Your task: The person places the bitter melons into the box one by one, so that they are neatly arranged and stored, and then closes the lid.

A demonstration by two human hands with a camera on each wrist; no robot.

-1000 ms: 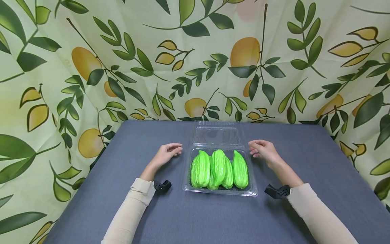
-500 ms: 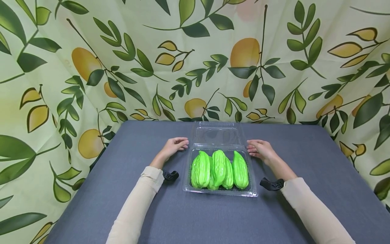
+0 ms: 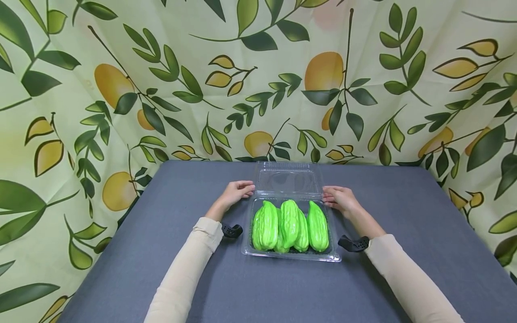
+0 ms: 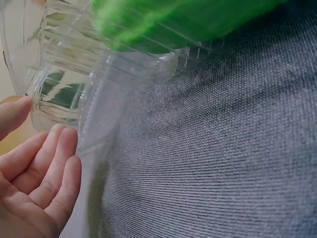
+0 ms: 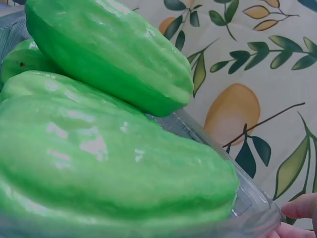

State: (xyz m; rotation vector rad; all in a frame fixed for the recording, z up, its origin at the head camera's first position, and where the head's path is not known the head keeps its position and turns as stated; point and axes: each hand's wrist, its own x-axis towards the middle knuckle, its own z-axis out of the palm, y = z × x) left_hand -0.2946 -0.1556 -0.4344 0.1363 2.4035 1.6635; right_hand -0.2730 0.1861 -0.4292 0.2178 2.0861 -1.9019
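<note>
A clear plastic clamshell container stands in the middle of the table with its lid laid back. Several bright green, wrinkled bitter melons lie side by side in its base; some overlap. My left hand is at the left edge near the hinge. Its relaxed fingers are by the plastic in the left wrist view, with the thumb apart. Across from it, my right hand is at the right edge. In the right wrist view, its thumb and part of a finger show close to the container's corner.
The table has a dark grey-blue cloth. A leaf-and-fruit patterned curtain hangs behind it and along the sides. Each wrist carries a black camera mount, one on the left and one on the right.
Both hands have moved inward to the sides of the container, the left one also a little forward. The container and the bitter melons have stayed in place.
</note>
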